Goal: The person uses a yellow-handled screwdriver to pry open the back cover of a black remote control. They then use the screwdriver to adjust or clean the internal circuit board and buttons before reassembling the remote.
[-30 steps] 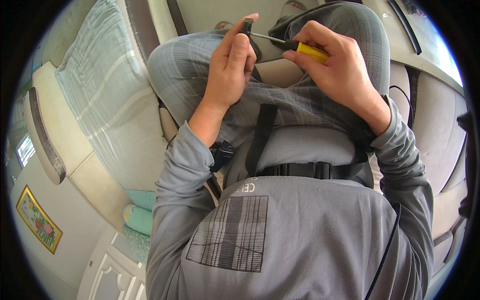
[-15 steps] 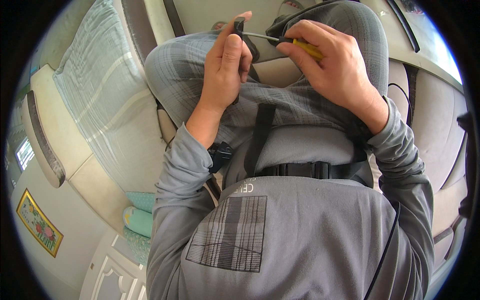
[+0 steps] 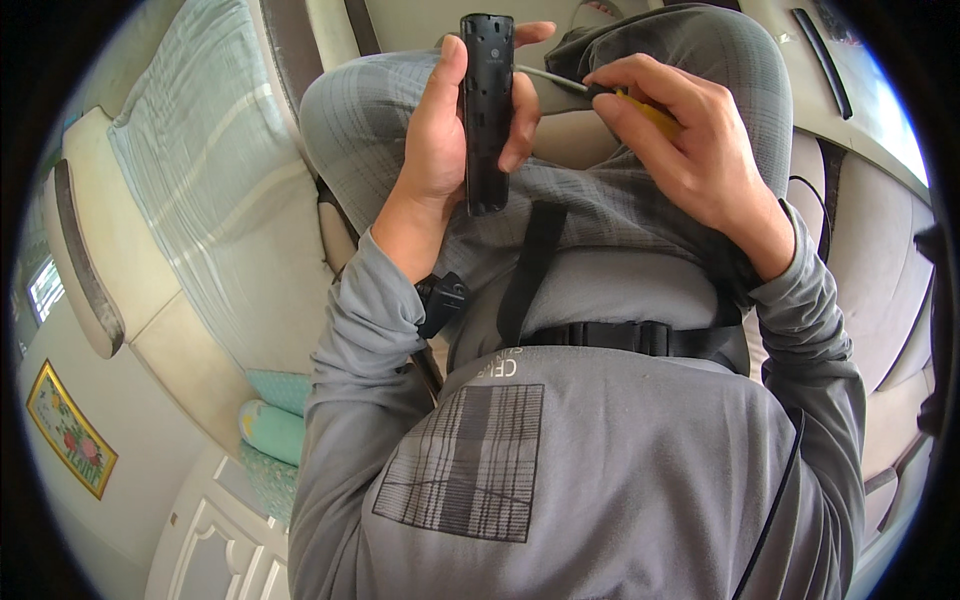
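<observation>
My left hand is closed around a long, slim black remote control, its thumb along one edge and fingers wrapped over the other. The remote stands lengthwise, its long face with small dark slots toward me. My right hand grips a screwdriver by its yellow and black handle, between thumb and fingers. The metal shaft points left toward the remote's far half; its tip is hidden behind the remote and the left fingers, so I cannot tell whether it touches.
Both hands are above my lap, over plaid trousers. A light table at the upper right bears a black strip. To the left is a sofa with a pale blue cover; a teal cushion lies lower down.
The remote has turned in my left hand from nearly end-on to showing its long face. My right hand has shifted slightly right and nearer with the screwdriver.
</observation>
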A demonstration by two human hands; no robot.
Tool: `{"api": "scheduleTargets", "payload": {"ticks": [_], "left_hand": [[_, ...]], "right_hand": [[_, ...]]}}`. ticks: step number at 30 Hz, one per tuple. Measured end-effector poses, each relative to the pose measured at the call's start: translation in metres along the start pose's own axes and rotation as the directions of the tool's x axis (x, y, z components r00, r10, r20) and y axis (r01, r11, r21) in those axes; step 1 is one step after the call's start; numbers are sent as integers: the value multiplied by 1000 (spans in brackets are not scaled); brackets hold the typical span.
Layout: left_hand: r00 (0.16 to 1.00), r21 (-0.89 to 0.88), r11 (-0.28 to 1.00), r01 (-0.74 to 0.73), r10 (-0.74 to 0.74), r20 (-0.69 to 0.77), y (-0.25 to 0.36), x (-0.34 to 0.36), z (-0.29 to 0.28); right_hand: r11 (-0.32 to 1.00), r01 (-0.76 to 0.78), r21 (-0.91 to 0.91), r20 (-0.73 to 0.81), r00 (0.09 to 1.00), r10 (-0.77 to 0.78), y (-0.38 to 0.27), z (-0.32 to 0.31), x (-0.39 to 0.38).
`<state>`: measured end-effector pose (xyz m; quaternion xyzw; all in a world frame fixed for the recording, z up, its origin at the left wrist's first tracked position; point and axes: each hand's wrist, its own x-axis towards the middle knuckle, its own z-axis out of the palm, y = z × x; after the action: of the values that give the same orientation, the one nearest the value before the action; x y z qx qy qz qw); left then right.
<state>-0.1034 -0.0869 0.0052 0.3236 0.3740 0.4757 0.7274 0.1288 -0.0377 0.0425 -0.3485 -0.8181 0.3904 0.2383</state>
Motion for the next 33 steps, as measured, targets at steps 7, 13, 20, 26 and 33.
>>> {"api": "scheduleTargets", "payload": {"ticks": [7, 13, 20, 26, 33], "left_hand": [[1000, -202, 979, 14, -10, 23, -3, 3, -3], [998, -151, 987, 47, -55, -43, -4, 0, -3], [998, -23, 1000, -7, 6, -66, -8, 2, -3], [984, 136, 987, -85, 104, -145, -14, 6, -4], [962, 226, 973, -41, 100, -256, -11, 3, 4]], "right_hand": [[999, 37, 23, 72, 997, -38, -4, -2, 0], [998, 52, 38, 85, 995, -55, -7, -1, 3], [997, 75, -2, 61, 995, -75, -8, 1, 4], [999, 39, -3, 51, 998, -38, -10, 3, 4], [983, 112, -147, -14, 993, -115, -12, 5, 4]]}}
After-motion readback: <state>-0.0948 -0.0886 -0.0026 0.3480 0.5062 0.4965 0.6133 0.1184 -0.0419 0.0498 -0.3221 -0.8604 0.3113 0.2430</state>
